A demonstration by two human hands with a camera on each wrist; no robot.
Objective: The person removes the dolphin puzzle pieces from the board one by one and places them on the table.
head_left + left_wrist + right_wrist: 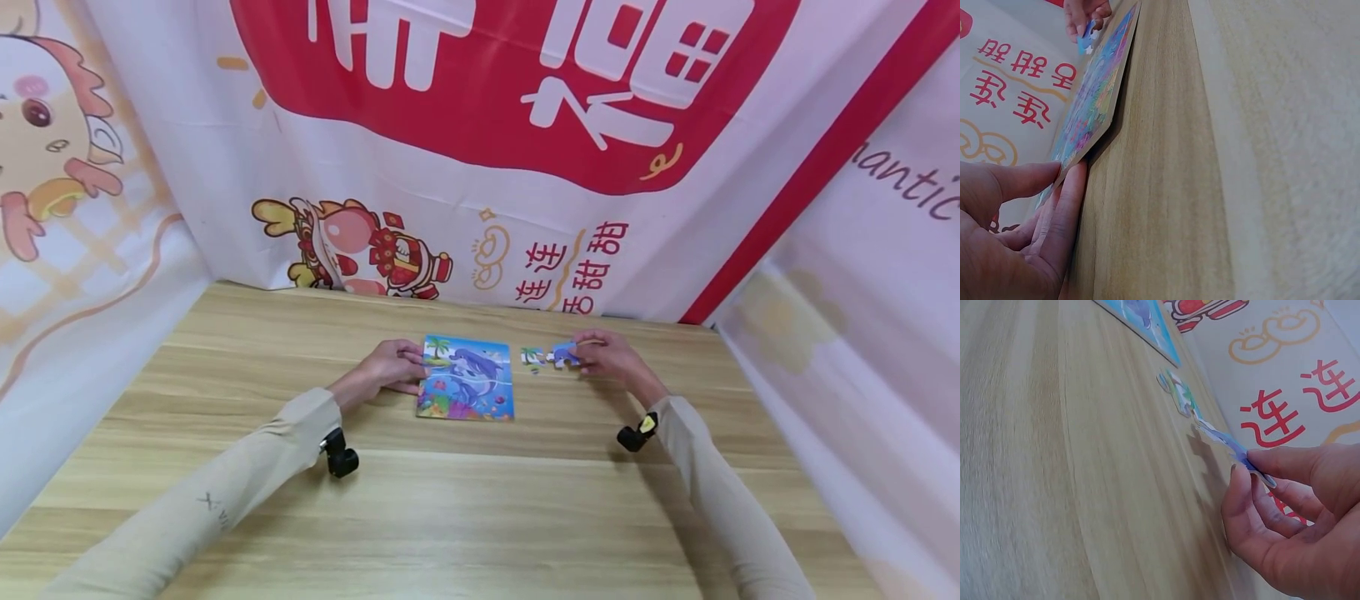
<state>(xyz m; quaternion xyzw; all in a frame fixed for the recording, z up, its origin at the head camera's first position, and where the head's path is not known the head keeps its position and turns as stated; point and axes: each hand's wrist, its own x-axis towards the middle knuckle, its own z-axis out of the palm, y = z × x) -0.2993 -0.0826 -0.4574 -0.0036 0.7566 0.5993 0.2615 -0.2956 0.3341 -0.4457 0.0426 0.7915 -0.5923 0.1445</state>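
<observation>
A picture board with two dolphins, coral and a palm tree is at the middle of the wooden table in the head view. My left hand grips its left edge; in the left wrist view, the thumb lies on the picture face and fingers are under the board, which is tilted. To the right, my right hand pinches a blue dolphin puzzle piece between thumb and fingers, above the table. A palm-tree puzzle piece sits at its far end; whether the two are interlocked I cannot tell.
The wood-grain table stretches toward me. Behind it hangs a white and red printed cloth, with more printed cloth at both sides. Each wrist carries a small black camera, one on the left and one on the right.
</observation>
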